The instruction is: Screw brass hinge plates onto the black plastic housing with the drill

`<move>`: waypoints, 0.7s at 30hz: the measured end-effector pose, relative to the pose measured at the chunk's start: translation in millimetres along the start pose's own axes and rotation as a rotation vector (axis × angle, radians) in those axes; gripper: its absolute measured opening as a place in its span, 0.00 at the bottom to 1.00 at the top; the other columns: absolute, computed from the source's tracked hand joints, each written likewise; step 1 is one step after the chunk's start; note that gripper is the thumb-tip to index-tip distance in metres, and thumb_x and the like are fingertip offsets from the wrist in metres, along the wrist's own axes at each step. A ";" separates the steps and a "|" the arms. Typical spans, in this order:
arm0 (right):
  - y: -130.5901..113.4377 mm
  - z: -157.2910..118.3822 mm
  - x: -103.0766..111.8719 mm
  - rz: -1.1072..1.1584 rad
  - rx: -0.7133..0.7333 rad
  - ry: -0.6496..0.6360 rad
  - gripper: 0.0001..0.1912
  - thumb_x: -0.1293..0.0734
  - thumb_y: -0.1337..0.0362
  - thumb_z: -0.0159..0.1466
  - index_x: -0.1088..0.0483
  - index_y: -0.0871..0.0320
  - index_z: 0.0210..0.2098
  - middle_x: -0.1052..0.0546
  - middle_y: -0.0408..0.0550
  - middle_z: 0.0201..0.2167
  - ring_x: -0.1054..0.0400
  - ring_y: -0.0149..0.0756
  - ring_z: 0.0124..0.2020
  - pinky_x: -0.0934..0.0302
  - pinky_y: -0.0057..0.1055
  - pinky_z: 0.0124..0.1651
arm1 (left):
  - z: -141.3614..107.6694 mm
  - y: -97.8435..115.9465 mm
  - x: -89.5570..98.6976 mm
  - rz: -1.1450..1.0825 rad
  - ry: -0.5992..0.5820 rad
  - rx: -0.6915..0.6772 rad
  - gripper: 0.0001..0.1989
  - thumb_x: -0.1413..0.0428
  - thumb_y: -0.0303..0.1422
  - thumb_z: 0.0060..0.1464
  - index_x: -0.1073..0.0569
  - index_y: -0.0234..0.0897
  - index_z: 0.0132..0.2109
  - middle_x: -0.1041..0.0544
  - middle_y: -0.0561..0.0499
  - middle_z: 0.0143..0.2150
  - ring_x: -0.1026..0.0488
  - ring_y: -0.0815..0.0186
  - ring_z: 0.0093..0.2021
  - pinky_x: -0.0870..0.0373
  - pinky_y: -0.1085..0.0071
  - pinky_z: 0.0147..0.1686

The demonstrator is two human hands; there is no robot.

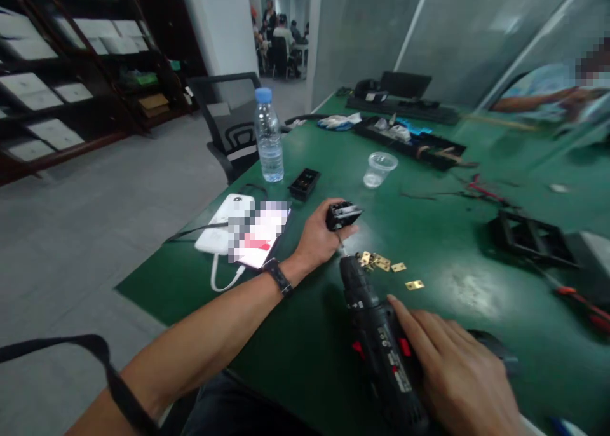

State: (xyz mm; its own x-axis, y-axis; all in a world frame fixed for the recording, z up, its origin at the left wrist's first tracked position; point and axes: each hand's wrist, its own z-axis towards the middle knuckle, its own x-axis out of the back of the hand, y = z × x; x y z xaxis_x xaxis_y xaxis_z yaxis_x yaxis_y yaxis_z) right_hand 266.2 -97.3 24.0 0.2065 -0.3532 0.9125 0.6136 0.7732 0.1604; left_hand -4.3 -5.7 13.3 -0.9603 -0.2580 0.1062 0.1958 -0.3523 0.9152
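Observation:
My left hand (320, 234) is closed around a small black boxy part (344, 215) with a pale metallic strip, held just above the table. A black cordless drill (376, 334) with red accents lies along my right hand (457, 366); the fingers wrap its right side, and the grip itself is hidden. The drill points away from me, its bit reaching the underside of my left hand near the part. Whether the tip touches the part I cannot tell. Small brass plates (381, 262) lie scattered beside the drill's chuck.
Left of my forearm are a lit phone (262, 236) and a white power bank (226, 223) joined by a cable. Beyond stand a water bottle (270, 137), a black module (305, 183) and a plastic cup (380, 169). A black frame (531, 236) and a screwdriver (584, 306) lie right.

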 end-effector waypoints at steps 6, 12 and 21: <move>-2.1 9.3 -6.6 -0.061 0.003 -0.050 0.28 0.42 0.72 0.64 0.40 0.67 0.64 0.23 0.53 0.39 0.29 0.41 0.35 0.34 0.37 0.37 | 2.3 -5.0 0.5 0.066 0.025 0.063 0.20 0.35 0.39 0.53 0.28 0.42 0.51 0.20 0.52 0.45 0.23 0.63 0.46 0.28 0.64 0.53; -4.1 7.8 -7.7 -0.073 0.004 -0.062 0.29 0.40 0.71 0.64 0.40 0.68 0.64 0.24 0.52 0.38 0.29 0.42 0.34 0.33 0.38 0.36 | 1.8 -5.5 2.1 0.047 0.003 0.063 0.21 0.35 0.41 0.52 0.28 0.40 0.51 0.20 0.52 0.45 0.23 0.63 0.46 0.28 0.66 0.51; -2.0 8.2 -8.9 -0.117 0.051 -0.022 0.29 0.41 0.71 0.62 0.38 0.69 0.63 0.24 0.51 0.36 0.28 0.41 0.32 0.32 0.36 0.33 | 2.1 -5.1 0.2 0.018 0.005 0.090 0.22 0.35 0.40 0.51 0.28 0.39 0.51 0.20 0.51 0.45 0.23 0.63 0.46 0.27 0.66 0.51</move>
State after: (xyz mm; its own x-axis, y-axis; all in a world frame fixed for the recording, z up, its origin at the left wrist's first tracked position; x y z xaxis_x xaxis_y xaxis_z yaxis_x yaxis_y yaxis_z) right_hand 256.9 -91.4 18.7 0.1182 -0.4313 0.8944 0.5928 0.7532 0.2849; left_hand -5.9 -2.1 9.5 -0.9557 -0.2682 0.1213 0.1944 -0.2656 0.9443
